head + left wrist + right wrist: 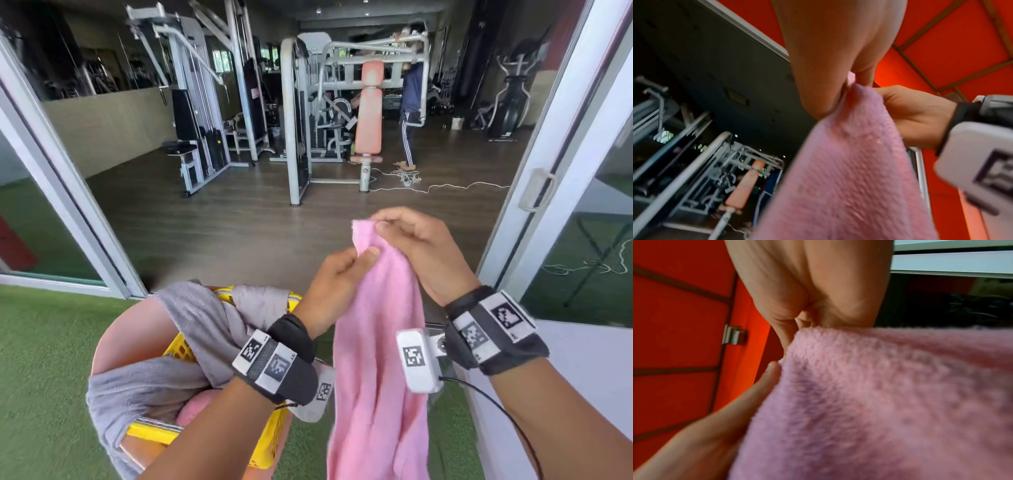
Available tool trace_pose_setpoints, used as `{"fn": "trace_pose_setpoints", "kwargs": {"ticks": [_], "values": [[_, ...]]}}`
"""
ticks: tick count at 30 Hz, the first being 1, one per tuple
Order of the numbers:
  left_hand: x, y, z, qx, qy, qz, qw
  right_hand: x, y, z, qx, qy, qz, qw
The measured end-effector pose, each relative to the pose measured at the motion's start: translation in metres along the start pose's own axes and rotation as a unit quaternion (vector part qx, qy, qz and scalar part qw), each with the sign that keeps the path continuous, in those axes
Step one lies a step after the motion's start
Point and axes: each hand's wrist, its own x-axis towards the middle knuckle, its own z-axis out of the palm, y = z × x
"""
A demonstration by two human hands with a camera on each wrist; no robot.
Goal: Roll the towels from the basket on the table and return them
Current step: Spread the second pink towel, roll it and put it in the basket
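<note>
A pink towel [376,359] hangs in the air in front of me, held up by both hands. My right hand [407,240] pinches its top corner. Just below and to the left, my left hand [342,274] pinches the towel's edge between thumb and fingers. The left wrist view shows the pink towel [849,170] hanging from that pinch, and the right wrist view fills with the same pink towel [879,402]. At lower left a yellow basket [270,442] stands on a round pink table [137,325], with grey towels [191,342] draped over its rim and a pink roll [195,407] inside.
I stand on green artificial turf [41,377] before an open sliding doorway; its white frame [548,171] rises close on my right. Inside are gym machines [308,120], a person standing by one [411,102], and a white cable [445,186] on the wooden floor.
</note>
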Motion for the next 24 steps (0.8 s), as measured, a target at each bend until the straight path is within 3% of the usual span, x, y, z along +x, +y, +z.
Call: {"fn": "trace_pose_setpoints", "kwargs": {"ticks": [2,4,10,15,18,20,24], "values": [[0.005,0.007,-0.004,-0.06,0.075,0.018,0.995,-0.003,0.002,0.007,-0.026,-0.007,0.014,1.0],[0.013,0.01,-0.015,-0.085,0.105,0.043,0.99,-0.012,0.01,0.012,-0.038,-0.016,0.046,0.998],[0.007,0.011,-0.017,-0.009,0.079,0.028,0.996,-0.006,0.004,0.015,-0.121,-0.039,-0.013,0.992],[0.012,0.015,-0.022,0.013,0.135,0.07,0.988,-0.003,0.008,0.023,-0.15,0.02,-0.038,0.988],[0.013,0.011,-0.023,-0.01,0.165,0.062,0.984,0.003,0.005,0.025,-0.142,0.046,-0.032,0.988],[0.017,0.014,-0.025,-0.022,0.193,0.063,0.979,0.001,0.002,0.03,-0.111,0.023,-0.017,0.993],[0.036,0.028,-0.043,0.051,0.235,0.092,0.966,-0.034,0.02,0.045,-0.114,-0.067,0.025,0.991]]}}
